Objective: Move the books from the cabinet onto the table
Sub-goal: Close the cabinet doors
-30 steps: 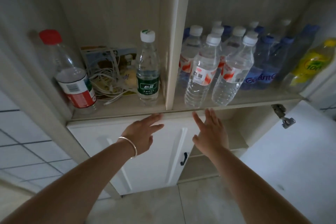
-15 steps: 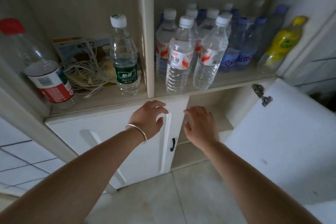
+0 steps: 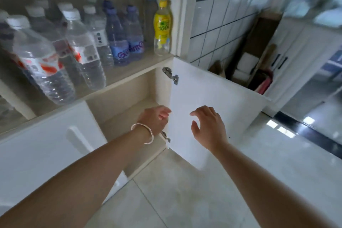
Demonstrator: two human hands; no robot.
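Note:
No books show in this view. The white cabinet point(image 3: 118, 102) has its lower right compartment open, and the shelf inside looks bare. Its white door point(image 3: 212, 102) is swung wide to the right. My left hand point(image 3: 154, 119), with a silver bangle at the wrist, is held in front of that open compartment, fingers loosely curled, holding nothing. My right hand point(image 3: 208, 126) hovers in front of the open door's inner face, fingers relaxed, holding nothing. No table is in view.
Several water bottles point(image 3: 81, 50) and a yellow drink bottle point(image 3: 162, 27) stand on the shelf above. The lower left door point(image 3: 46, 146) is closed. Tiled wall at right, a dark board point(image 3: 259, 42) leaning in the corner, glossy tile floor point(image 3: 185, 200) below.
The view has swung to the right and down. Both hands moved from in front of the closed left door to the open right compartment and its door.

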